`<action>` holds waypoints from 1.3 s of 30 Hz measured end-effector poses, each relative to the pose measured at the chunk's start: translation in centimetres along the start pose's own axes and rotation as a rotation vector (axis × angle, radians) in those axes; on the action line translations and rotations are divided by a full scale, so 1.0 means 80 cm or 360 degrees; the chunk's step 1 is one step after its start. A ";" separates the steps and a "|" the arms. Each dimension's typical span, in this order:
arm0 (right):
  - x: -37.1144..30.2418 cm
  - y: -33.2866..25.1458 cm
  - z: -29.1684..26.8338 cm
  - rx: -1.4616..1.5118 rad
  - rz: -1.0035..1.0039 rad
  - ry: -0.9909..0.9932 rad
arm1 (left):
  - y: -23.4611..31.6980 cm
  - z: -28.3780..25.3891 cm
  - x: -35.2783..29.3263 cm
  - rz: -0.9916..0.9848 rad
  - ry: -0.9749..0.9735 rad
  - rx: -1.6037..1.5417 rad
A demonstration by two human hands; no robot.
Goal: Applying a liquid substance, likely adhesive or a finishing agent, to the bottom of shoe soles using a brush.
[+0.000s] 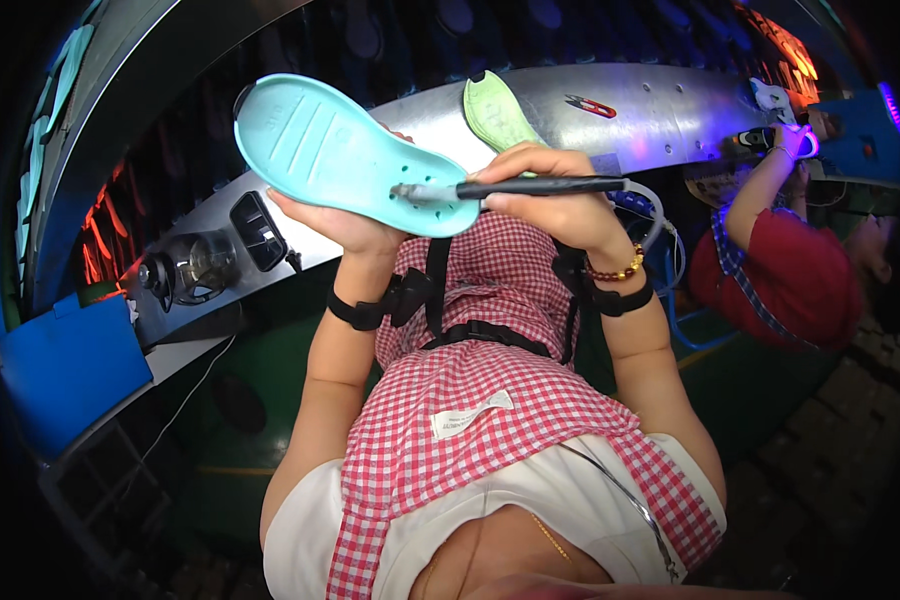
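My left hand [348, 226] holds up a light blue shoe sole [320, 150] from beneath, its thumb side along the near edge. Ridges cross the sole's wide end, and small dark holes dot its narrow end. In my right hand [555, 205] is a black-handled brush [545, 186] with a clear hose at its back end. The brush's bristles lie over the holed end of the sole and appear to touch it. Just behind my right hand, light green sole-shaped pieces [495, 112] lie on the metal worktop [660, 105]. The fingers beneath the sole are mostly hidden.
Red-handled thread snips [591, 106] lie farther back. To the left stand a black tray [258, 231] and a glass jar [206, 266], near a blue panel [70, 370]. At right, a co-worker in red [780, 275] handles a shoe. Dark racks of soles run behind.
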State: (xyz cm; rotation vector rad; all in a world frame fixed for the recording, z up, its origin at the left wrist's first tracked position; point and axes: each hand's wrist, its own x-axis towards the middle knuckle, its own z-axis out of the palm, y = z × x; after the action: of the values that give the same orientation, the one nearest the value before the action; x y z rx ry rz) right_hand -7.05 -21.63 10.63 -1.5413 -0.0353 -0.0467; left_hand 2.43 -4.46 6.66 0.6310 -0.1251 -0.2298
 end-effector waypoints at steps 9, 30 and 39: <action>-0.006 0.002 -0.006 0.0085 0.0115 0.0006 | 0.016 -0.003 0.007 0.0048 -0.0290 -0.0110; -0.009 -0.038 0.004 -0.0285 -0.0246 -0.0494 | 0.026 0.007 -0.007 -0.1175 -0.0395 -0.0161; -0.008 -0.046 -0.018 -0.0428 -0.0340 -0.0954 | 0.045 0.017 -0.005 -0.1677 -0.0493 0.0444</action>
State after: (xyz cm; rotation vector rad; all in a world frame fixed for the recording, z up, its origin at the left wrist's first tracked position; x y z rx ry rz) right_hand -7.87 -23.15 14.27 -1.7660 -0.6926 0.2514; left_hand 2.44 -2.30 9.84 0.8937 -0.1131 -1.3484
